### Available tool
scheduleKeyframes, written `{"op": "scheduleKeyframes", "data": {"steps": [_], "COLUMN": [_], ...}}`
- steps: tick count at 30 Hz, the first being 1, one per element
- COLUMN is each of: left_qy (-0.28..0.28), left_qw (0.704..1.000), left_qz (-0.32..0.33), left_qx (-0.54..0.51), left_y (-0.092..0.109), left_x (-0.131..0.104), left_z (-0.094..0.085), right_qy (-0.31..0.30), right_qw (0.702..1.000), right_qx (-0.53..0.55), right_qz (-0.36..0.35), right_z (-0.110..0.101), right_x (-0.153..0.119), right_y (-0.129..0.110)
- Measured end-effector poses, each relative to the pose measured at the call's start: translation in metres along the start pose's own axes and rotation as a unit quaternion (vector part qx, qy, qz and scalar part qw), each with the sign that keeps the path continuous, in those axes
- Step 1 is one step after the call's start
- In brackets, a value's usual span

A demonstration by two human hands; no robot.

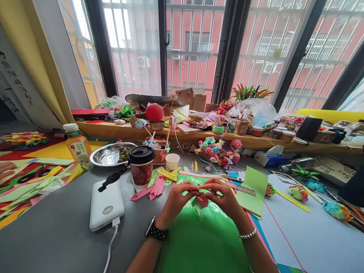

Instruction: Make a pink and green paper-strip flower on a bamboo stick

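A small pink and green folded paper piece (201, 201) is held between both hands above a shiny green sheet (204, 242). My left hand (182, 197), with a dark watch at the wrist, pinches its left side. From the right, my right hand (220, 195), wearing a beaded bracelet, grips the same piece with thumb and fingers. The fingertips of both hands nearly meet at its top. Pink paper strips (155, 187) and yellow strips (169, 173) lie left of my hands. To the right are a pink ruler (241, 187) and light green paper (251, 189).
A white power bank (106, 204) with a cable, a lidded coffee cup (141, 167), a paper cup (172, 162), a metal bowl (99, 155) and a bottle (77, 146) stand left. Another person's hand (6, 170) shows at the left edge. Paper flowers (298, 192) lie right.
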State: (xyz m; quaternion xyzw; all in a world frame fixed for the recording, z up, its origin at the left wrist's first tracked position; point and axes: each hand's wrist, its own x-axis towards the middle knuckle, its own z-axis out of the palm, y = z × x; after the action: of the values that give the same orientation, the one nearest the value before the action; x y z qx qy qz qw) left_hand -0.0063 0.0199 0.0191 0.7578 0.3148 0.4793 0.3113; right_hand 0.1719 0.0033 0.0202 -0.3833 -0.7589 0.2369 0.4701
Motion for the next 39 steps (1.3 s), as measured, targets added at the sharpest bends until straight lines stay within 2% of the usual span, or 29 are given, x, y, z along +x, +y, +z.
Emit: {"op": "scheduleKeyframes", "data": {"steps": [7, 11, 16, 22, 33, 39], "left_qy": [0.021, 0.044, 0.054, 0.024, 0.056, 0.093], "left_qw": [0.993, 0.987, 0.992, 0.998, 0.984, 0.971], "left_qz": [-0.099, -0.118, -0.056, 0.034, 0.044, 0.058], "left_qx": [-0.061, -0.098, -0.096, 0.054, 0.164, 0.215], "left_y": [0.002, 0.001, 0.008, 0.015, 0.009, 0.007], "left_x": [0.000, 0.000, -0.001, -0.004, -0.006, -0.008], "left_z": [0.003, 0.004, 0.002, 0.008, 0.014, 0.016], "right_qy": [0.043, 0.080, 0.111, 0.154, 0.169, 0.193], "right_qw": [0.999, 0.996, 0.992, 0.983, 0.973, 0.940], "right_qx": [-0.006, -0.032, -0.066, -0.098, -0.156, -0.262], "right_qz": [-0.004, -0.005, -0.004, 0.000, -0.012, -0.099], "right_z": [0.010, 0.013, 0.014, 0.016, 0.021, 0.027], "right_x": [-0.001, -0.001, -0.001, -0.002, -0.003, -0.004], "right_y": [-0.004, -0.005, -0.005, -0.005, -0.001, -0.001]}}
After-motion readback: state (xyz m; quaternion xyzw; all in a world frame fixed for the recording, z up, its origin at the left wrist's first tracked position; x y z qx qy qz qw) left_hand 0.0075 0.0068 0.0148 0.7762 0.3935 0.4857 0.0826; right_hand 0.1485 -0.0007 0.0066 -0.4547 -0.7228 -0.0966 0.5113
